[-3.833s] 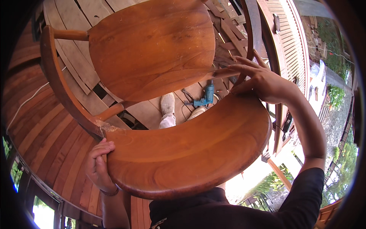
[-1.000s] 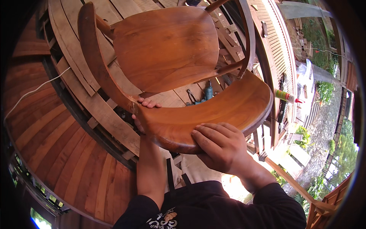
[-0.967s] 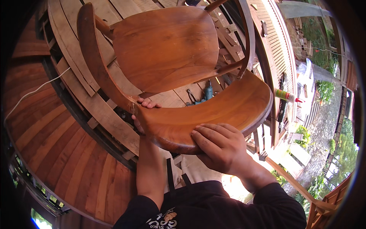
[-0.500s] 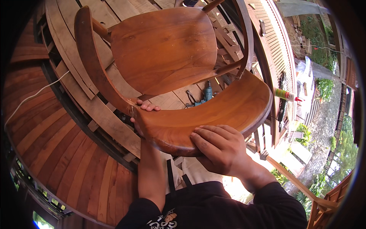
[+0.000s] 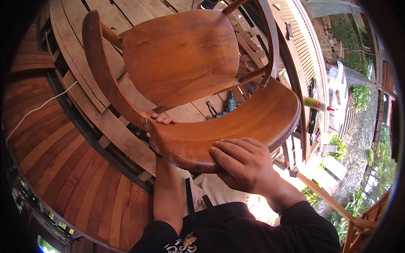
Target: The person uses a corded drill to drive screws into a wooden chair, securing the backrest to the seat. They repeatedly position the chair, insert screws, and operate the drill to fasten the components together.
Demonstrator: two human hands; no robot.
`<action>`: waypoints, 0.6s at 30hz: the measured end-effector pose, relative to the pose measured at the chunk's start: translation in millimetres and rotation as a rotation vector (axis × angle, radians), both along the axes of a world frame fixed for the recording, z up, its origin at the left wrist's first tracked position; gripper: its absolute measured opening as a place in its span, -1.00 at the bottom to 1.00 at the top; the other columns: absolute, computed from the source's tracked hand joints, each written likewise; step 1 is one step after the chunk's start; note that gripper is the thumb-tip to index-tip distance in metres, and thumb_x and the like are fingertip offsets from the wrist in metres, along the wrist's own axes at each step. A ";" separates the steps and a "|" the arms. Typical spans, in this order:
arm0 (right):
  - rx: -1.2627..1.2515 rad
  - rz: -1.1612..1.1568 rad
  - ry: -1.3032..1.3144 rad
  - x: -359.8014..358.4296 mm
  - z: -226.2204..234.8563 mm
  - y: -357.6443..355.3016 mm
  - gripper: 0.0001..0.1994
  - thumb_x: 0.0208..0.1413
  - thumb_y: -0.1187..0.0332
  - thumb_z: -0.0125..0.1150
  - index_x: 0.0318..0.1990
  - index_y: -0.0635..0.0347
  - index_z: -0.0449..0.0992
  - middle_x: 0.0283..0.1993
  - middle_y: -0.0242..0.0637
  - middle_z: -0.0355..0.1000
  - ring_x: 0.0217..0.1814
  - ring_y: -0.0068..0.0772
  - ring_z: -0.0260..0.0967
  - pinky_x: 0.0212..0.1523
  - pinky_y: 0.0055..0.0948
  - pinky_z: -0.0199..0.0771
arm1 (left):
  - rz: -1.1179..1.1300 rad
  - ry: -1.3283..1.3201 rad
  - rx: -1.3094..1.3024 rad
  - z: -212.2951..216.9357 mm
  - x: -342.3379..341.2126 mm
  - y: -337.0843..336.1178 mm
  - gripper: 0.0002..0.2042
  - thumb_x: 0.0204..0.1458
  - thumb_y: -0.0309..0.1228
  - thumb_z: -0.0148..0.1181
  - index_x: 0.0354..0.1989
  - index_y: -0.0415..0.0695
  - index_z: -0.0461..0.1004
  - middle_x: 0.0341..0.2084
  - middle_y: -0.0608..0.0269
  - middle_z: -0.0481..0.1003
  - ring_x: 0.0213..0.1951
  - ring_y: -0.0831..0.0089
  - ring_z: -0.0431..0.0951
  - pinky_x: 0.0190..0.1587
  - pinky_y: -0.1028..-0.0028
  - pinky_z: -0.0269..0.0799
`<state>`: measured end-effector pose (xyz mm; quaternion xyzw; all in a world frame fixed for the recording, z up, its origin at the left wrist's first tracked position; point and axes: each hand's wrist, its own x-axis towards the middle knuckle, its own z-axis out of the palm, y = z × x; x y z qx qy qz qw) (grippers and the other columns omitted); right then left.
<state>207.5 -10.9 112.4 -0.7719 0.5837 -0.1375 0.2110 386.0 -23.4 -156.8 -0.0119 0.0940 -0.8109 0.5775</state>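
Observation:
A brown wooden chair (image 5: 181,59) fills the middle, its curved backrest (image 5: 236,126) nearest to me and its seat beyond. My right hand (image 5: 244,162) is closed over the near edge of the backrest, fingers lying on its inner face and the thumb hidden below. At the backrest's left end, my left hand (image 5: 162,119) grips the wood beside the joint with the left armrest (image 5: 101,67); fingertips show above, and most of that hand is hidden behind the backrest. Rough, pale marks show on the wood at this joint.
Under the chair lie light planks (image 5: 126,139), with a teal power drill (image 5: 230,103) and pliers (image 5: 211,108) on them. A bottle with a red nozzle (image 5: 318,104) stands at the right. A white cable (image 5: 38,107) crosses the reddish wooden floor (image 5: 84,181) at left.
The chair and both hands keep almost the same place. Only a very slight shift of the whole view shows.

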 end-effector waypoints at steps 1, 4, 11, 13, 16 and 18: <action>0.005 0.000 0.002 0.0 0.3 0.0 -0.61 -0.26 0.37 0.40 -0.16 0.23 0.59 -0.17 -0.17 0.57 -0.13 -0.20 0.58 -0.19 -0.32 0.55 | -0.004 -0.012 0.001 2.6 0.0 -0.7 -0.44 0.01 -0.17 0.42 0.12 0.02 0.27 -0.07 0.41 0.40 0.05 0.43 0.39 0.31 0.19 0.15; -0.017 -0.021 -0.045 -0.2 2.1 0.9 -0.63 -0.21 0.35 0.43 -0.16 0.24 0.58 -0.18 -0.18 0.57 -0.13 -0.20 0.58 -0.15 -0.30 0.55 | -0.019 -0.012 -0.014 0.0 3.1 -1.5 -0.43 0.01 -0.18 0.42 0.13 0.02 0.26 -0.05 0.40 0.38 0.07 0.42 0.38 0.35 0.17 0.11; -0.229 -0.283 -0.262 -32.5 9.0 43.6 -0.69 -0.14 0.42 0.42 -0.19 0.33 0.55 -0.23 -0.06 0.55 -0.14 -0.06 0.57 -0.07 -0.15 0.55 | -0.099 -0.148 -0.010 8.5 16.2 0.5 -0.42 0.10 -0.17 0.33 0.23 0.01 0.18 0.03 0.38 0.33 0.17 0.39 0.32 0.46 0.10 -0.04; -0.132 -0.367 0.055 -73.5 17.9 30.6 -0.65 -0.11 0.48 0.39 -0.10 0.35 0.56 -0.07 -0.03 0.52 0.08 0.02 0.47 0.07 -0.15 0.48 | -0.103 -0.180 -0.024 8.9 19.8 1.5 -0.41 0.12 -0.16 0.29 0.26 0.01 0.15 0.05 0.37 0.32 0.18 0.38 0.31 0.46 0.10 -0.04; 0.086 -0.281 0.448 -134.0 21.9 -15.5 -0.62 -0.06 0.48 0.34 -0.01 0.15 0.57 0.18 -0.13 0.39 0.31 0.01 0.27 0.24 -0.11 0.33 | -0.105 -0.187 -0.048 5.3 21.7 0.8 -0.39 0.13 -0.15 0.27 0.28 0.00 0.13 0.07 0.36 0.31 0.19 0.37 0.31 0.46 0.10 -0.05; 0.325 -0.124 0.561 -171.6 -3.1 -49.0 -0.61 0.04 0.31 0.23 0.07 0.08 0.56 0.33 -0.12 0.28 0.47 0.02 0.07 0.45 -0.04 0.03 | -0.129 -0.190 -0.042 4.9 24.5 0.9 -0.39 0.12 -0.15 0.27 0.28 0.01 0.14 0.08 0.36 0.31 0.20 0.36 0.31 0.46 0.09 -0.05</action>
